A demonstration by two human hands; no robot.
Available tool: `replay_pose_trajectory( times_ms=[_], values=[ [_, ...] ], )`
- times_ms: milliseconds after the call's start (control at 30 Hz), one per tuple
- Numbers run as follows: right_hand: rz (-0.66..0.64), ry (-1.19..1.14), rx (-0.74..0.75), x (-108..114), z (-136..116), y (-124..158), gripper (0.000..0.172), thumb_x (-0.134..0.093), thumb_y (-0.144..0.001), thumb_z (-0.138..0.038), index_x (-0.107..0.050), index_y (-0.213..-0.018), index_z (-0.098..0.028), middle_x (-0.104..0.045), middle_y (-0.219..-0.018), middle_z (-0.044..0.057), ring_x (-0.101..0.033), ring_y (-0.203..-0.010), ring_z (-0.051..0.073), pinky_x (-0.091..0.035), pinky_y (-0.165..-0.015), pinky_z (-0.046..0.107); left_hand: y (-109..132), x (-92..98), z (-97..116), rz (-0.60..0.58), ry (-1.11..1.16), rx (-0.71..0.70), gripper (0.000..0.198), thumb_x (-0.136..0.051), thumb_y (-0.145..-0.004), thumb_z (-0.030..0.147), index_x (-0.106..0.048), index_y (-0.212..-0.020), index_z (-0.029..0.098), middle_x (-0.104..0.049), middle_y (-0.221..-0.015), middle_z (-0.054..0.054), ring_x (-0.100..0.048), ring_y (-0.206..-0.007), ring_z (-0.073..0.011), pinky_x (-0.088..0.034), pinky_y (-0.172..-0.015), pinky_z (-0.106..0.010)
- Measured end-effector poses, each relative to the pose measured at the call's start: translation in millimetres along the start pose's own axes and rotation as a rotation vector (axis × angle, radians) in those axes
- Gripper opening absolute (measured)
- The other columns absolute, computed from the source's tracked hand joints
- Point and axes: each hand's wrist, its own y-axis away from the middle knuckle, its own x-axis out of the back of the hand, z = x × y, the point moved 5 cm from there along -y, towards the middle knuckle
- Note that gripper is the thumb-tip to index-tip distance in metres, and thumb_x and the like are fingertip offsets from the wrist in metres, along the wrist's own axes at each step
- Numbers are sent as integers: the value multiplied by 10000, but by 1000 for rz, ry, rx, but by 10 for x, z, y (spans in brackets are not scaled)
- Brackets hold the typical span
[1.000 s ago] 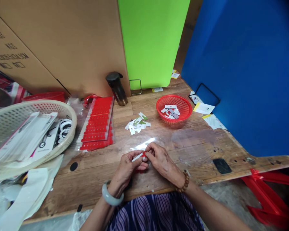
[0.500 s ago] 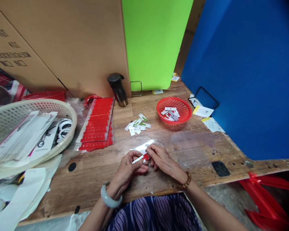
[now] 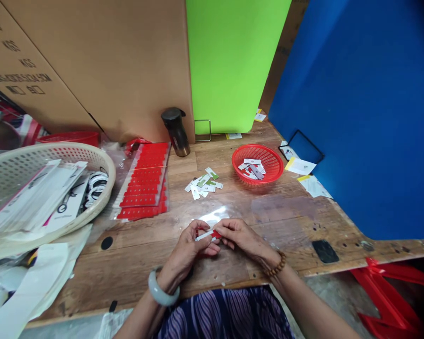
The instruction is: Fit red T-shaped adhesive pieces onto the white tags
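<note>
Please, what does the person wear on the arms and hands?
Both forearms are bare, with no sleeves in view. The left hand has a thick, smooth, pale grey-green bangle on the wrist. The right hand has a bracelet of round brown beads on the wrist. No rings or gloves can be seen.

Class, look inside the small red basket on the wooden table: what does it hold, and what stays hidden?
The red basket holds a loose heap of small cards, white, grey and red. Whatever lies beneath the heap is covered, and the print on the cards is too small to read.
</note>
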Motion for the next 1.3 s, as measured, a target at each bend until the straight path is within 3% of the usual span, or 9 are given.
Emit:
replay_pose_trajectory(
  times_ms=[300, 433, 567, 633, 733, 833, 933, 1067, 1300],
  values=[
    [46, -50, -43, 116, 6, 32, 265, -649, -740, -385, -651, -802, -127, -544, -547, -37, -409, -403, 47, -298, -387, 174, -49, 14, 2, -8, -86, 8, 382, -690, -711, 409, -462, -889, 160, -682, -729, -70, -661, -585, -146, -513, -556, -236],
    [307, -337, 70, 480, -169, 33, 238, -728, -677, -348, -631, -778, -157, -543, -566, -38, -426, -430, 51, -333, -395, 170, -94, 119, 65, 106, -216, -144, 319, -604, -775, 453, -498, -866, 166, -671, -770, -71, -653, -663, -163, -512, -621, -281],
    [532, -541, 332, 817, -462, 19, 219, -666, -733, -401, -605, -840, -220, -570, -723, -20, -512, -577, 77, -441, -497, 183, -43, 137, 134, 193, -613, -433, 184, -536, -844, 337, -589, -920, 178, -662, -869, -74, -627, -821, -192, -482, -755, -321],
    [531, -334, 361, 825, -542, -81, 246, -581, -797, -432, -593, -913, -215, -580, -775, -3, -534, -602, 89, -459, -522, 203, -14, 92, 106, 182, -796, -537, 176, -534, -844, 257, -612, -991, 199, -660, -963, -79, -606, -909, -212, -458, -836, -360],
    [479, 318, 337, 690, -567, -341, 259, -493, -851, -401, -587, -934, -174, -593, -763, 18, -550, -606, 119, -473, -558, 250, -2, -3, 32, 117, -996, -669, 245, -532, -818, 140, -615, -1035, 220, -636, -1108, -80, -545, -1057, -242, -398, -947, -429],
    [473, 636, 356, 577, -530, -608, 171, -522, -827, -280, -613, -914, -162, -605, -855, 45, -559, -778, 163, -465, -749, 324, -32, -98, -13, 44, -1130, -751, 271, -483, -828, 85, -606, -1032, 213, -613, -1178, -79, -510, -1104, -240, -365, -982, -458],
    [443, 790, 374, 492, -503, -798, 151, -544, -798, -171, -617, -928, -153, -580, -963, 79, -524, -902, 186, -407, -852, 341, -73, -163, 5, -1, -1179, -773, 260, -448, -849, 82, -606, -1016, 203, -616, -1175, -80, -520, -1071, -227, -379, -967, -446],
    [391, 949, 363, 409, -466, -889, 110, -505, -828, -138, -600, -882, -150, -565, -987, 103, -506, -902, 197, -396, -821, 319, -101, -184, 31, -19, -1197, -770, 255, -434, -857, 83, -613, -1003, 193, -622, -1162, -82, -515, -1058, -229, -396, -943, -431],
    [362, 987, 345, 397, -452, -891, 208, -398, -825, -35, -569, -805, -152, -574, -970, 126, -511, -893, 207, -384, -821, 326, -102, -115, -20, -16, -1136, -760, 249, -458, -857, 107, -602, -1033, 208, -595, -1215, -78, -470, -1149, -227, -351, -998, -448]
  ],
)
